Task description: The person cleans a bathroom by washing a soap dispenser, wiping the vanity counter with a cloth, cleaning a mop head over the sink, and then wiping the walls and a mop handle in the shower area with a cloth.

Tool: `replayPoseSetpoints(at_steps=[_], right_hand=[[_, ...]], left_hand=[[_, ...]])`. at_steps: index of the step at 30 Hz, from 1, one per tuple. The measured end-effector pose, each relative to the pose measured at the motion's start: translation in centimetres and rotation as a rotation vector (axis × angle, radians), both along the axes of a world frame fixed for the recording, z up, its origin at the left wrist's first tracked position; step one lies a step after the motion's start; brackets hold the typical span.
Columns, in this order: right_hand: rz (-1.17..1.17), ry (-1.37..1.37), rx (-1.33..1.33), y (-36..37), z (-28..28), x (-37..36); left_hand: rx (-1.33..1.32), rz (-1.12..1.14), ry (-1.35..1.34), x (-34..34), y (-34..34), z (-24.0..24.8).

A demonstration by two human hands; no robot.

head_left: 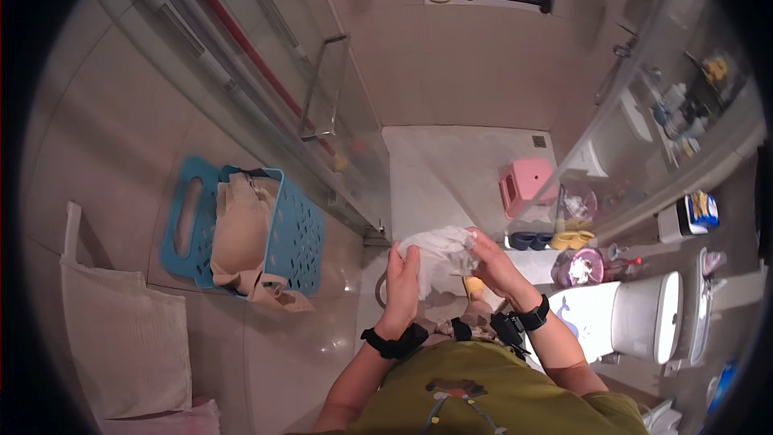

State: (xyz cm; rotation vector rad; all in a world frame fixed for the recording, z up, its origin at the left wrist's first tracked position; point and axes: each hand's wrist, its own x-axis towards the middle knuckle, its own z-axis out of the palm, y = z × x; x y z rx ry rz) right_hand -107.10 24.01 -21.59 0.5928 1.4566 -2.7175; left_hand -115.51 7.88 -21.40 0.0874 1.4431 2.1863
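My left hand [401, 280] and my right hand [493, 259] both grip a crumpled white cloth [440, 254] held in front of my chest. The left hand holds its left edge with fingers pointing up. On the cloth's right side my right hand pinches the fabric. Black bands sit on both wrists. A blue plastic laundry basket [299, 235] with a beige garment [239, 229] hanging out stands on the tiled floor to my left, apart from my hands.
A glass shower door with a metal handle [320, 84] runs up the middle. Behind it are a pink stool [525, 183], slippers [553, 239], a white toilet [640, 318], a white towel [121, 330] at left and a cluttered shelf [684, 113] at right.
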Motion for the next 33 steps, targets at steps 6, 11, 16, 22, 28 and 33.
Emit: replayPoseSetpoints(at_steps=[6, 11, 16, 22, 28, 33], right_hand=[[0.138, 0.173, -0.026, 1.0, 1.2, -8.2], [0.282, 0.148, -0.114, 3.9, 0.6, -17.8], [-0.003, 0.527, 0.239, 5.2, 2.1, -29.3], [-0.084, 0.933, 1.358, -0.9, 1.1, -39.0], [0.102, 1.139, 1.569, -0.2, -1.4, -42.0], [0.152, 1.139, 1.445, 3.0, -1.7, -45.6]], left_hand=[[-0.235, 0.149, 0.241, -5.1, 4.2, 2.4], [-0.415, 0.181, 0.529, -8.2, 5.0, 3.9], [-0.744, 0.301, 0.575, -10.9, 2.8, 4.1], [-0.753, 0.258, 0.502, -16.5, 0.6, 2.1], [-0.693, 0.286, 0.467, -20.0, -0.3, 2.0], [-0.693, 0.237, 0.315, -22.3, 0.1, 1.9]])
